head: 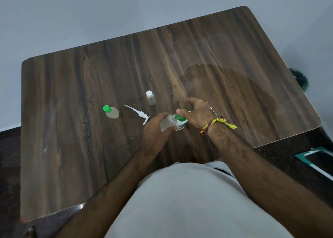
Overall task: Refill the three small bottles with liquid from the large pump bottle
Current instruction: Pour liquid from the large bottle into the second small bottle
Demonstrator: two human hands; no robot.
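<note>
We see the left hand point(155, 129) curled round a small clear bottle point(167, 123), held tilted just above the wooden table point(72, 93). The right hand point(196, 111) pinches the green cap point(180, 116) at that bottle's neck, thumb on top. Behind and under both hands we make out a white and green object point(182, 125), mostly hidden; we cannot tell what it is. The white pump head point(139, 113) lies flat on the table, just left of the left hand. Further left stands a second small bottle with a green cap point(111, 111). A third, with a white cap point(150, 97), stands beyond the pump head, near the right hand's fingers but apart.
</note>
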